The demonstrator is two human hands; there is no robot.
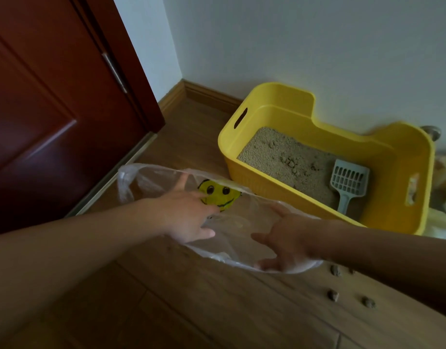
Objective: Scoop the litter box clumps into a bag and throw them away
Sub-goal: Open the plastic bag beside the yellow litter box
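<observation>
Wood-plank floor (191, 311) in a room corner, white wall behind, dim light. Far left: dark red door (53, 109), closed against its frame. Next, low over the floor, a clear plastic bag (232, 222) printed with a yellow smiley face (218, 193); its loose left edge hangs just beside the door's threshold. Left hand (189, 212): fingers straight and fanned wide, flat against the film at the bag's left half, nothing curled round it. Right hand (287, 243): fingers likewise spread and only slightly bent, apparently under a layer of film at the bag's right end; cannot tell for certain whether it is inside the mouth or beneath the bag. Between them the film is drawn out. Judgement: bag-opening step, nothing scooped yet; the bag looks empty. Right of the bag, and just beside it, the yellow litter box (398, 187) stands against the wall. Grey-beige litter (274, 152) covers its bottom, with a few lumpy clumps (289, 162) raised near the middle. Grey slotted scoop (349, 181) lies in the box at the right end of the litter, head on the litter, handle towards the camera, untouched. Lower right, on the bare floor near the right forearm: several small dark stray clumps (332, 295), well apart from the box. Next move, as I read it: free one hand, most likely the right as it is nearer, take the scoop by its handle, and have the other hand hold the bag mouth open close beside the box rim so sifted clumps drop in without spilling. The floor pieces will need collecting too.
</observation>
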